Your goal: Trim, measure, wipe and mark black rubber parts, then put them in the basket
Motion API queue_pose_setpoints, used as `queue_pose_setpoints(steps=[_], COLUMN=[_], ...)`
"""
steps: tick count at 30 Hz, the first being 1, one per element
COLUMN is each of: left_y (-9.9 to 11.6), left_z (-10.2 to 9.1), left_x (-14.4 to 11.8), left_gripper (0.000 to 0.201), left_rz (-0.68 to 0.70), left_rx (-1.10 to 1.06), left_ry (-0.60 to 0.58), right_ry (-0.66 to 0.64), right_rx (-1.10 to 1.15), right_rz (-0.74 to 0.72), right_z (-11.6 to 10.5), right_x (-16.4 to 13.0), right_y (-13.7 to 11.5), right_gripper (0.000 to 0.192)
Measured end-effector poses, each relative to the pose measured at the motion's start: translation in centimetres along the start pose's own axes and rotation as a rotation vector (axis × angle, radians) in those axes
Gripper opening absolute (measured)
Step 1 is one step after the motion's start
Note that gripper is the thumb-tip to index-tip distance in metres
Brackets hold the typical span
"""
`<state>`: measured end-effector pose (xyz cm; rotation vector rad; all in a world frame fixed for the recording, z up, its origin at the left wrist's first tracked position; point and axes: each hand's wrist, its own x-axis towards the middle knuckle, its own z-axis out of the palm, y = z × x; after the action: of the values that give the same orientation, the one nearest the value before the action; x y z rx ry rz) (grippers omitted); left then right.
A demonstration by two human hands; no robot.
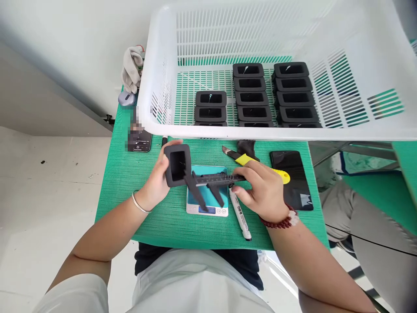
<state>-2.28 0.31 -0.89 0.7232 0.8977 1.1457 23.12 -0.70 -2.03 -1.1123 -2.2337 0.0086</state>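
Over a green woven tabletop, the left grip clamps one side of a matte-black hollow rectangular block; the right grip clasps a dark-grey sliding caliper. The block looks light, slightly soft, best held by outer walls.

Nothing reads with certainty. White marker: dark characters along the barrel, blurred. Digital scale: display figures and button markings (two round buttons) too small. Smartphone: fine pale on-screen lines, illegible. Caliper: graduation marks, numbers unresolved.
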Motion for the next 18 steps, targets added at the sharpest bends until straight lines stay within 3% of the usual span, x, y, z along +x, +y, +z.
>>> queue_pose_setpoints(steps=[4, 11, 18], left_y=[-0.9, -1.1, -1.1], left_z=[-0.4, -0.8, -0.9], left_x=[-0.6, -0.6, -0.5], left_gripper=[0.057, 0.066, 0.065], left_rz=[0.069, 0.274, 0.282], left_rx=[0.200, 0.428, 0.472], left_ry=[-0.092, -0.304, -0.326], right_ry=[-0.012, -0.068, -0.101], right_rx=[-0.065, -0.115, -0.059], right_rz=[0.040, 0.102, 0.070], right_z=[0.2, 0.4, 0.3], right_x=[0.2, -0.1, 0.1], right_y=[-0.9, -1.3, -1.5], right_gripper=[0.056, 0.057, 0.052])
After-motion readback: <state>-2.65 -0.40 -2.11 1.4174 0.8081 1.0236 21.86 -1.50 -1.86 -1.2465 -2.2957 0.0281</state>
